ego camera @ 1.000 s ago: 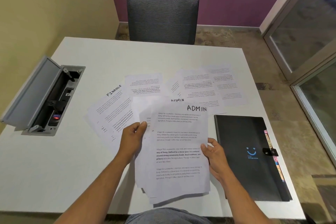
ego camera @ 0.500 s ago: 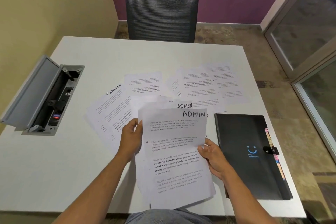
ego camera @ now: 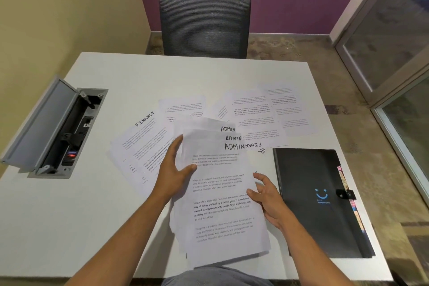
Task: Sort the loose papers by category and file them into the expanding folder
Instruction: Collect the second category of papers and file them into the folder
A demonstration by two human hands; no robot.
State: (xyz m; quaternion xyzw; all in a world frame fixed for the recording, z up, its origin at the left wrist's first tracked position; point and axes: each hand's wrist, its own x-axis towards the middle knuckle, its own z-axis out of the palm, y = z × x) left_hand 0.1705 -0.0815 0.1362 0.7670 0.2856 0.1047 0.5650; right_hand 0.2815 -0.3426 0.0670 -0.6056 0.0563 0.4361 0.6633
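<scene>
Here, three sheets headed ADMIN (ego camera: pixel 222 183) lie fanned in a stack near the counter (ego camera: pixel 69 227) front edge, one FINANCE sheet (ego camera: pixel 141 139) to their left, several more loose papers (ego camera: pixel 262 114) beyond. One black expanding folder (ego camera: pixel 315 202) lies closed at the right. My left hand (ego camera: pixel 174 169) rests spread on the stack's left edge, fingers straight; my right hand (ego camera: pixel 267 195) touches its right edge, grip loose and holding nothing.
</scene>
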